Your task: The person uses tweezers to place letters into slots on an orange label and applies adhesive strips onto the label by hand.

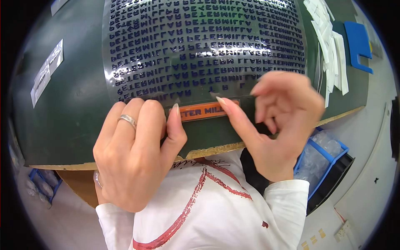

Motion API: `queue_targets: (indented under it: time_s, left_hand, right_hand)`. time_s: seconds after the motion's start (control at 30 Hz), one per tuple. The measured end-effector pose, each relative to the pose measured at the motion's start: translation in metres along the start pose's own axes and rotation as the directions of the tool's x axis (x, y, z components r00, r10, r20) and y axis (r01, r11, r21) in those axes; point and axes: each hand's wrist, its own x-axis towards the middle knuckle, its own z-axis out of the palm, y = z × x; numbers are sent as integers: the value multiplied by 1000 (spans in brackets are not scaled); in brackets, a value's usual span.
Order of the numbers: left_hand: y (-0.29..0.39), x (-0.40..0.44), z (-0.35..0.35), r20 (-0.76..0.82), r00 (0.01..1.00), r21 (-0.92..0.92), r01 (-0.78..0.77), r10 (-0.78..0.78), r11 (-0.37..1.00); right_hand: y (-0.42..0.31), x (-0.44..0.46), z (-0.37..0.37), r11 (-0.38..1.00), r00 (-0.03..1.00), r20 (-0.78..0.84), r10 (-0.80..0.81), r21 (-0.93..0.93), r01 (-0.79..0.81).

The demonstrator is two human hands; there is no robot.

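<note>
An orange strip (204, 111) with dark raised letters lies near the front edge of the green table, under a clear cover. My left hand (139, 146) has its thumb tip on the strip's left end, with its fingers curled beside it. The thumb of my right hand (279, 121) touches the strip near its right end, while the other fingers are bent and lifted apart from the thumb. Just beyond the strip, a clear sheet (208, 46) carries rows of dark mirrored letters, with a few letters absent from its nearest rows.
White paper strips (329, 46) are piled right of the sheet, beside a blue plastic piece (357, 46). Small printed labels (47, 73) lie at the left. Blue-framed bins (321, 152) holding clear plastic stand below the table (71, 125) on both sides.
</note>
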Motion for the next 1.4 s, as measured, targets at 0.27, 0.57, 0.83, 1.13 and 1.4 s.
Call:
queue_targets:
  time_s: [0.27,0.57,0.83,1.13,1.4]
  left_hand:
    - [6,5,-17,1,976,-67,-216,217,974]
    - [28,8,8,-153,765,-395,-628,626,670]
    - [19,-4,16,-7,828,-988,-93,560,126]
    - [31,-8,11,426,849,-558,519,314,-647]
    - [19,-18,19,-46,929,-960,-143,367,240]
  right_hand:
    - [48,15,-129,581,937,-338,-85,-781,-229]
    - [94,26,-132,568,962,-254,-97,-808,-156]
    - [81,27,-128,664,929,-356,-98,-719,-205]
    - [4,3,-52,707,678,201,-707,167,687]
    - [-6,-9,-39,706,886,84,-455,-573,417]
